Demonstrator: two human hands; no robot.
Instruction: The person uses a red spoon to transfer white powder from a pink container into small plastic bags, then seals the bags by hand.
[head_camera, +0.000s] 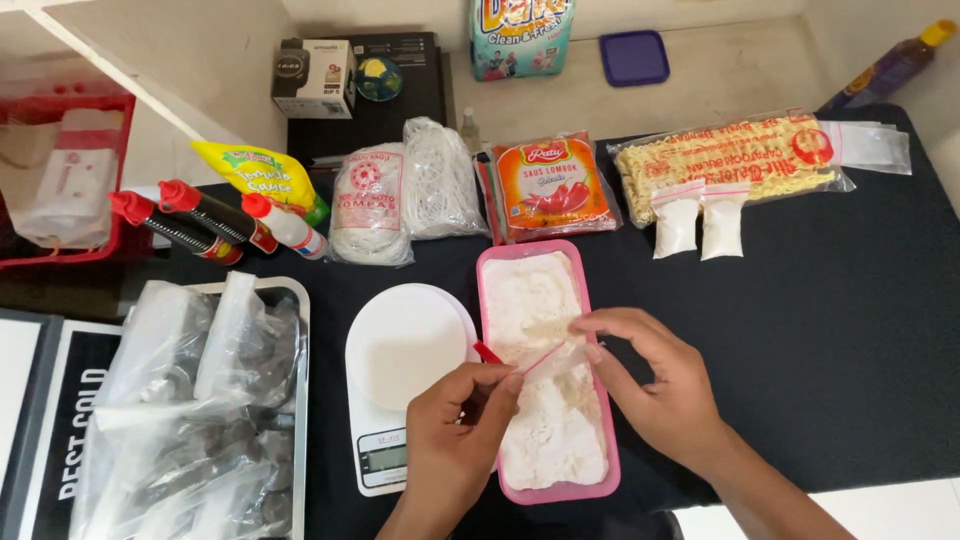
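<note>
Two hands meet over the pink tray (487, 262) of white powder: the left hand (455, 435) and right hand (655, 385) each have fingers pinched on a small clear bag (553, 352), its long axis running eight to two o'clock; the white scale (400, 350) lies at nine o'clock.

A tub of flour (547, 372) sits mid-frame on the tabletop (840, 330), a kitchen scale (402, 375) just left. Noodle packets (735, 160) lie upper right; a tray of bags (195, 420) lower left.

The single head view looks steeply down from above onto a black table (850, 330), fairly close. The person's forearms enter from the lower edge of the frame, and a pale floor fills the upper part.
</note>
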